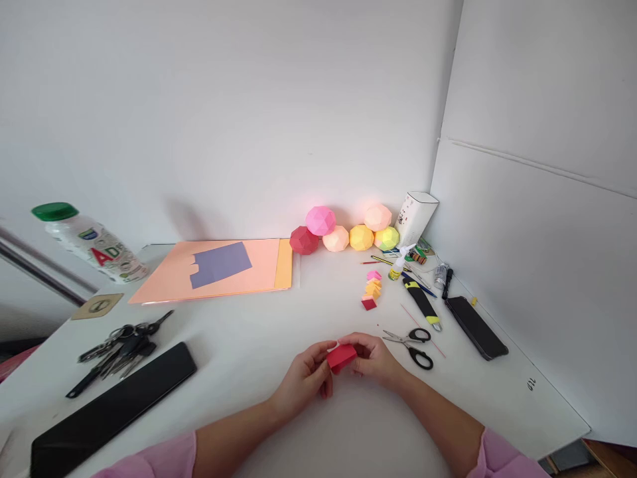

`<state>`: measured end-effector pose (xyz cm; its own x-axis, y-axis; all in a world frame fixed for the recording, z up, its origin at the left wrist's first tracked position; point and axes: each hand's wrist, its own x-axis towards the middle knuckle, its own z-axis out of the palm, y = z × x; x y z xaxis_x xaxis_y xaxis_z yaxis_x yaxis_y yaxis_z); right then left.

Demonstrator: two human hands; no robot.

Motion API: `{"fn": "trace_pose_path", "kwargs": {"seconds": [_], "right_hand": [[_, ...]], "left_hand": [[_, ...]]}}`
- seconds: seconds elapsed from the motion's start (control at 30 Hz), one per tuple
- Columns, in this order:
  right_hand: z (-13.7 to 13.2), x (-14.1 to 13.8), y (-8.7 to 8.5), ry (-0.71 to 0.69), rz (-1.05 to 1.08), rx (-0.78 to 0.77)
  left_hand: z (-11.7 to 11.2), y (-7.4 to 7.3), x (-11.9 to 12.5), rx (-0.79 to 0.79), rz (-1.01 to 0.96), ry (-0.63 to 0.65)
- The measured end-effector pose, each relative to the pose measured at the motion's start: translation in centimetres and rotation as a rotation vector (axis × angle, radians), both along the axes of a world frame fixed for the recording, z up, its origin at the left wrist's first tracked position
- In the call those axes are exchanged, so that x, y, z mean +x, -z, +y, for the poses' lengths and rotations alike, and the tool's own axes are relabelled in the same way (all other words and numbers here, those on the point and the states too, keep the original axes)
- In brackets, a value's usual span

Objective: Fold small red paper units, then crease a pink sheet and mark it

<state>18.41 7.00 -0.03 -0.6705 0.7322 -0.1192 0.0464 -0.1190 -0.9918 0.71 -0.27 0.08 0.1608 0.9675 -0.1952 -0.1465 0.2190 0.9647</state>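
Between my two hands, over the near middle of the white table, is a small folded piece of red paper (341, 357). My left hand (309, 369) pinches its left side with thumb and fingers. On the other side, the thumb and fingers of my right hand (372, 357) close on its right edge. Black-handled scissors (412, 341) lie partly open just right of my right hand. Beyond the hands runs a short row of small folded paper pieces (372, 290) in pink, yellow, orange and red.
Faceted paper balls (321, 220) line the back wall. Orange paper sheets (164, 275) carry a purple cutout (221, 264). At left are a bottle (97, 244), keys (122, 345) and a black case (117, 411). Rightward lie a glue bottle (397, 267), a cutter (421, 302) and a phone (476, 326).
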Motion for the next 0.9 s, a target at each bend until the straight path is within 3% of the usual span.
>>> {"fn": "trace_pose_path", "kwargs": {"seconds": [0.17,0.33,0.57,0.9], "right_hand": [[-0.19,0.02,0.01,-0.005,0.096,-0.037],[-0.06,0.07,0.23,-0.058,0.215,0.039],[-0.06,0.13,0.66,-0.111,0.114,0.249],[-0.41,-0.33,0.39,-0.024,0.051,0.416]], "left_hand": [[0.09,-0.35,0.13,-0.041,0.032,-0.027],[0.08,-0.46,0.25,-0.068,0.023,-0.062],[0.09,-0.50,0.24,-0.069,0.030,-0.071],[0.18,-0.52,0.13,-0.037,0.005,-0.056]]}}
